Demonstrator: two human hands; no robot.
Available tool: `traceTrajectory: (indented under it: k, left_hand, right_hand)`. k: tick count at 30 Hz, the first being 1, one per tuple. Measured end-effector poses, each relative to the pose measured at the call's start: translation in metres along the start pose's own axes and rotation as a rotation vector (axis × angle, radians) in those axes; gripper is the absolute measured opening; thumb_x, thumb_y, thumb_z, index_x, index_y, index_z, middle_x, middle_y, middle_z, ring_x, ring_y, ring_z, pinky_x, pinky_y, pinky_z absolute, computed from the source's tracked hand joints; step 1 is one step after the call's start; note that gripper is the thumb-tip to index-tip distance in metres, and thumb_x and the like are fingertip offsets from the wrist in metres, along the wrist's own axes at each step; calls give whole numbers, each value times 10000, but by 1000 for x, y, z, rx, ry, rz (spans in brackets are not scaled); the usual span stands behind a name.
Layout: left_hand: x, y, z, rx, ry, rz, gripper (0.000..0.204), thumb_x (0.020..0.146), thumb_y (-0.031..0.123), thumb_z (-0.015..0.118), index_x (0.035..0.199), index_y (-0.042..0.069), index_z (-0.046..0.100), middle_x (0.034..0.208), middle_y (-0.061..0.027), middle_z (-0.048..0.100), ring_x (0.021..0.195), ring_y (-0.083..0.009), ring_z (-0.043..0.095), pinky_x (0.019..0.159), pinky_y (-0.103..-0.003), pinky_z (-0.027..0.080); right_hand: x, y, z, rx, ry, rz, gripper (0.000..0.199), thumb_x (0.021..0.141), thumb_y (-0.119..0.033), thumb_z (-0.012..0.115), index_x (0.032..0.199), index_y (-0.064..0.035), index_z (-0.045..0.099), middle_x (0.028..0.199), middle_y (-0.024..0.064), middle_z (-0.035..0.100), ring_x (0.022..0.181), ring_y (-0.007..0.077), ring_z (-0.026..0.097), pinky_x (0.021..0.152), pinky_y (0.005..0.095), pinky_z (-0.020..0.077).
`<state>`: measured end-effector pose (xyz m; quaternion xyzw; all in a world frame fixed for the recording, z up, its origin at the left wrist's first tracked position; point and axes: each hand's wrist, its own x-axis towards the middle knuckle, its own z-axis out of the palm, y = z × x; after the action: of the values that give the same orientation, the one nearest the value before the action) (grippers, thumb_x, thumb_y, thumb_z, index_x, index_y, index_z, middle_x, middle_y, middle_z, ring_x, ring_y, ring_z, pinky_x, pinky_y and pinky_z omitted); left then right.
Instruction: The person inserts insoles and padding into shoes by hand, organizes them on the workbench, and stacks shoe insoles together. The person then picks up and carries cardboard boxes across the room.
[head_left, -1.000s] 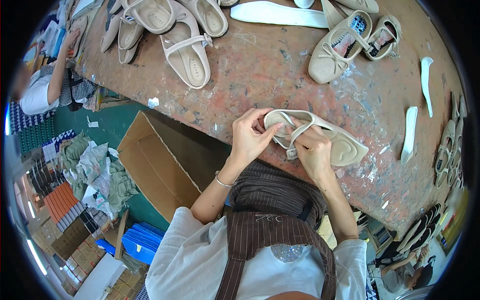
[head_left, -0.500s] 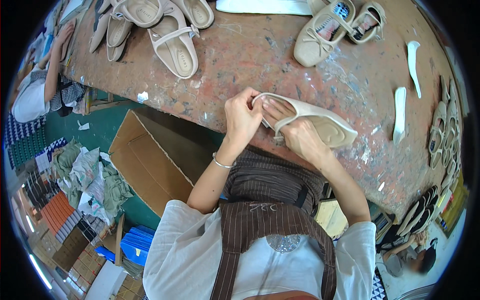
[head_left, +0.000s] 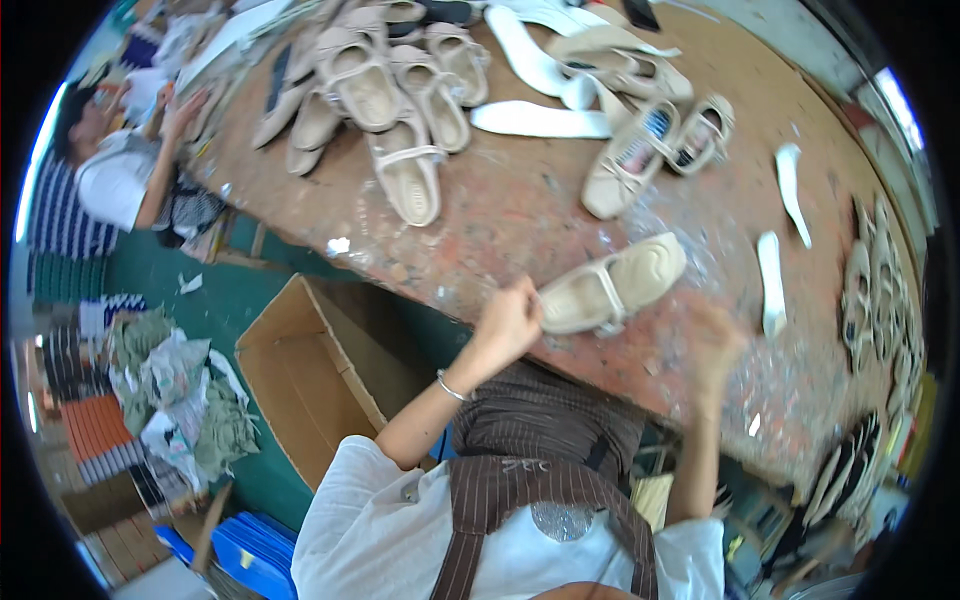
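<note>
Stained worktable (head_left: pixel 520 225); mid-frame, beige shoe (head_left: pixel 615 287), strap (head_left: pixel 606 284) across, insole (head_left: pixel 572 304) in place. Left hand (head_left: pixel 510 320) pinches heel (head_left: pixel 548 314); blurred right hand (head_left: pixel 714 345) apart, grip untellable. What remains: unclear.

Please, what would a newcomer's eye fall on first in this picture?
Probably the single beige shoe near the front edge of the stained table, with the left hand at its heel end. Next may come the group of similar shoes at the table's far left, and the open cardboard box below the near edge, left of the person.
</note>
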<state>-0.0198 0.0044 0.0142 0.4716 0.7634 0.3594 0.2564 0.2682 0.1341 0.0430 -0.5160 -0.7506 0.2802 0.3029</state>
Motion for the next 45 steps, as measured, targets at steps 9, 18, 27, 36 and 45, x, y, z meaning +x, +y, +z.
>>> traceTrajectory:
  k: [9, 18, 27, 36, 45]
  left_hand:
    - [-75, 30, 24, 213, -106, 243, 245, 880, 273, 692, 845, 45, 611, 730, -124, 638, 673, -296, 650, 555, -420, 518]
    - [-71, 27, 64, 572, -220, 544, 634, 849, 256, 652, 1392, -27, 491, 1520, -173, 401, 1440, -317, 336, 1046, -437, 401]
    - [-71, 19, 113, 726, -15, 552, 530, 904, 137, 478, 1400, -49, 482, 1542, -167, 398, 1440, -275, 356, 835, -340, 500]
    - [-69, 40, 132, 721, -139, 440, 621, 921, 202, 498, 1487, -30, 388, 1573, -157, 363, 1433, -265, 359, 799, -313, 439]
    - [-61, 41, 118, 600, -164, 478, 774, 897, 437, 576, 1494, -10, 371, 1568, -161, 360, 1442, -243, 333, 858, -318, 391]
  right_hand:
    - [-38, 112, -368, 63, 1072, 372, 468, 949, -201, 624, 1346, 35, 550, 1257, 204, 630, 1109, 314, 638, 954, 385, 544]
    - [17, 79, -45, 447, -143, 292, 352, 927, -123, 670, 1247, 25, 652, 938, 49, 680, 770, 128, 633, 692, 301, 532]
    - [75, 21, 75, 300, -145, 203, 675, 876, -128, 723, 1453, 54, 425, 1257, 230, 595, 1022, 253, 637, 869, 353, 515]
    - [95, -23, 64, 545, -321, 227, 705, 811, -53, 769, 1438, 48, 463, 1060, 108, 665, 865, 144, 621, 801, 285, 494]
    - [31, -60, 20, 59, -501, -126, 440, 772, 42, 620, 1212, 50, 627, 1010, 183, 680, 903, 261, 639, 874, 378, 503]
